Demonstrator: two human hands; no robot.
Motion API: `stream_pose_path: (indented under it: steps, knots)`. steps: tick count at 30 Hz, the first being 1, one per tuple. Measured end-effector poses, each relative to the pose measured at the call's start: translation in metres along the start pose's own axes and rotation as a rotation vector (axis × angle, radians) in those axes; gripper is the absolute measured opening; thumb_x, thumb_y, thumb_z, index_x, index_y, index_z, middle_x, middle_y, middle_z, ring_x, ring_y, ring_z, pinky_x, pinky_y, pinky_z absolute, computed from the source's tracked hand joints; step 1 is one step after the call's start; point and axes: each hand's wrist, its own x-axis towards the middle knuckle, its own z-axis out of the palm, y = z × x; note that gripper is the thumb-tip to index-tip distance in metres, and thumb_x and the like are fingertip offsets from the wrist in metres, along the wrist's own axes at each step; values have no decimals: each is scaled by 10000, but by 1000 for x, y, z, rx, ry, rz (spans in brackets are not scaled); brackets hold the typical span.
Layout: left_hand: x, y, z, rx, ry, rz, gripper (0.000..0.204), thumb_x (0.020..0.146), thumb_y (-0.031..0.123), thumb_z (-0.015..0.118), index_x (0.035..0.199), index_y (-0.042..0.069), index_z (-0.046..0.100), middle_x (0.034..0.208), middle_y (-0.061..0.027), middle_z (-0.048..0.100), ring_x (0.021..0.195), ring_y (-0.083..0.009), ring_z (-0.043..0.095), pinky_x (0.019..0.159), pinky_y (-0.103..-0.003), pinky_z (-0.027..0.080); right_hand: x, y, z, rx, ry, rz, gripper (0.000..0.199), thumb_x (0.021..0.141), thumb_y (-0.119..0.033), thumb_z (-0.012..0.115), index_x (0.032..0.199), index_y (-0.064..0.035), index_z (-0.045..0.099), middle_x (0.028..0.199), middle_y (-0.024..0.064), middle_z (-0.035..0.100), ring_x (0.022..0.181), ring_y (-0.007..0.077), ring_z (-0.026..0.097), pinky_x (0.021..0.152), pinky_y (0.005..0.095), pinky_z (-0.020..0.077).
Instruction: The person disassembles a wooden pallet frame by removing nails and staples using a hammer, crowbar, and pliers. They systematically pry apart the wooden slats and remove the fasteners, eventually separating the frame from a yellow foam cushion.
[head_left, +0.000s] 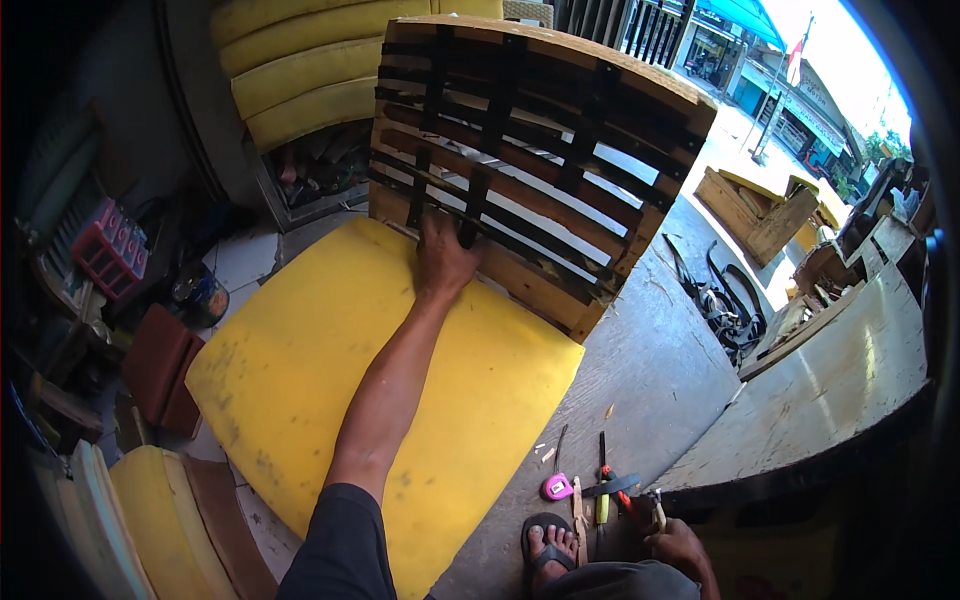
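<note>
L hand point(443, 258) grips wooden frame point(560, 100) w/ webbing.

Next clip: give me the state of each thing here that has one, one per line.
Wooden frame: tilted up, lower edge on the foam.
Yellow foam slab: flat on the floor.
Left hand: gripping a black strap of the frame.
Right hand: low by the knee, around a tool handle.
Pink tape measure: lying on the floor.

The left hand point(443, 258) grips the lower edge of a webbed wooden frame point(545, 150), tilted up over a yellow foam slab point(300, 370). The right hand point(680, 545) rests low beside pliers point(657, 510), scissors point(605, 485) and 1 pink tape measure point(557, 487).
</note>
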Motion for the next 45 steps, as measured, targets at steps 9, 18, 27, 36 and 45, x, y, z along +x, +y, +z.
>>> stream_pose_path:
  steps: [9, 18, 27, 36, 45]
  knots:
    - [36, -12, -22, -33, -400, 55, 314, 870, 298, 661, 972, 7, 723, 855, -260, 702, 880, -447, 686, 823, -537, 531, 19, -293, -6, 857, -601, -477, 315, 997, -90, 536, 1258, 85, 514, 1283, 222, 599, 1142, 349, 650, 952, 499, 554]
    - [64, -8, -45, 52, -666, 48, 309, 878, 332, 652, 1008, 73, 758, 918, -237, 714, 928, -434, 682, 870, -510, 530, 104, -444, 67, 1192, -941, -493, 238, 1060, -210, 411, 1121, 7, 488, 1084, 248, 616, 1067, 392, 675, 938, 573, 575]
    - [62, -4, -45, 35, -703, -4, 311, 870, 352, 663, 998, 88, 768, 936, -220, 720, 947, -425, 681, 889, -494, 524, 108, -463, 78, 1228, -748, -463, 261, 1058, -276, 410, 1124, -26, 445, 901, 170, 616, 823, 308, 684, 790, 514, 640]
    - [66, -9, -46, 16, -684, -24, 327, 862, 354, 677, 1060, 110, 768, 935, -200, 730, 958, -397, 691, 879, -462, 527, 99, -426, 90, 1342, -889, -401, 226, 1004, -99, 444, 1197, 11, 404, 1013, 215, 636, 924, 328, 707, 876, 450, 639]
    - [67, 5, -49, 75, -773, -46, 345, 858, 363, 675, 1074, 107, 762, 1009, -227, 715, 1013, -410, 672, 916, -471, 519, 91, -459, 63, 1161, -823, -492, 143, 1057, -172, 393, 1096, -37, 417, 863, 146, 577, 744, 254, 647, 691, 451, 624]
